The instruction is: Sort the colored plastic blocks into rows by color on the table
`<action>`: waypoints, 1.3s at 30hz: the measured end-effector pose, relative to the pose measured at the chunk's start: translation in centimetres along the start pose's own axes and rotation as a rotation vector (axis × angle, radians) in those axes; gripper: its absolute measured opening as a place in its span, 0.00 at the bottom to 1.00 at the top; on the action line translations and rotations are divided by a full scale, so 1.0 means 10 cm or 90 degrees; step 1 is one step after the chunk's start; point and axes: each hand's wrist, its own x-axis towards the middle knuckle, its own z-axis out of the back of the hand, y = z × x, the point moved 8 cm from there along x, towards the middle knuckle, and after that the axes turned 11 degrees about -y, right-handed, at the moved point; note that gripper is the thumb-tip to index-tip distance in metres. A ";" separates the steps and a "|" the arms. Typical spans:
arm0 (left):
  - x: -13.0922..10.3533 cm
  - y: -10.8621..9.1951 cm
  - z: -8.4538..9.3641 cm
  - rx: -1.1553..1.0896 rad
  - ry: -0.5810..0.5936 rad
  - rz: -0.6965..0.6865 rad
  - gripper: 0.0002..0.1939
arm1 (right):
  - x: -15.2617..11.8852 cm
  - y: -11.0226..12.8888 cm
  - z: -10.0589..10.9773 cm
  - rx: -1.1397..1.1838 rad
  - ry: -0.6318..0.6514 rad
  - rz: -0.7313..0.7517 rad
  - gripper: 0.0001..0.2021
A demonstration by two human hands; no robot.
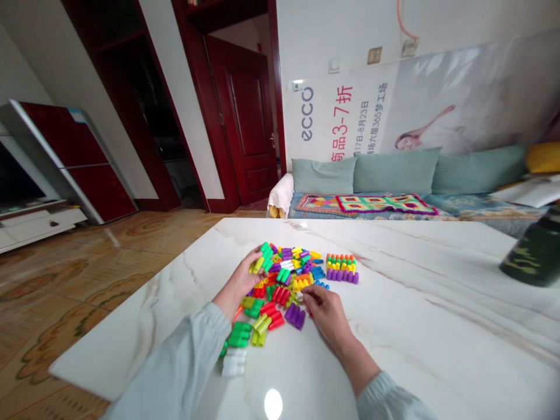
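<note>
The left hand's (pixel 241 280) fingers are closed around green and lime blocks (pixel 265 258) at the pile's ten o'clock; the right hand's (pixel 329 315) fingertips are drawn in narrow at four o'clock, beside a small white piece (pixel 300 296), though whether they grip it I cannot tell. All this is on a white, brown-veined table (pixel 394 350). White blocks (pixel 234 362) lie nearest, at seven o'clock, then the mixed colored pile (pixel 280 291) between the hands, then neat rows of blocks (pixel 342 269) at two o'clock. A camouflage bottle (pixel 534 251) stands farther off at three. Beyond the table are a sofa (pixel 464 205) with pale green cushions at one, a dark red door (pixel 245 116) at twelve and a red fridge (pixel 79 154) at ten. Both forearms reach in from the near side, the left hand raised at the blocks, the right bent low over the table.
</note>
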 end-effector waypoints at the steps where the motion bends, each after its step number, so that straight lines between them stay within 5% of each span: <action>1: -0.10 0.08 -0.04 -0.097 0.017 0.062 0.17 | 0.00 0.00 0.01 0.006 -0.001 -0.003 0.09; 4: -0.36 0.22 -0.19 -0.249 0.091 0.140 0.17 | -0.01 -0.02 0.01 0.019 0.001 -0.011 0.09; 7: -0.51 0.24 -0.29 -0.283 0.160 0.117 0.23 | -0.02 -0.06 0.01 0.029 0.003 -0.018 0.10; 15: -0.64 0.33 -0.39 -0.154 0.227 0.069 0.35 | 0.00 0.11 0.05 0.017 -0.039 0.047 0.14; 21: -0.75 0.33 -0.51 -0.013 0.307 -0.011 0.32 | 0.00 0.18 -0.01 0.044 -0.015 0.045 0.21; 27: -0.75 0.30 -0.50 0.005 0.296 -0.029 0.28 | 0.02 0.00 0.06 0.217 -0.057 -0.092 0.20; 32: -0.65 0.17 -0.33 -0.012 0.168 -0.091 0.25 | 0.07 -0.05 0.26 0.291 -0.180 -0.137 0.19; 39: -0.79 0.12 -0.48 0.147 0.222 -0.175 0.18 | -0.03 0.11 -0.02 0.338 -0.045 -0.171 0.20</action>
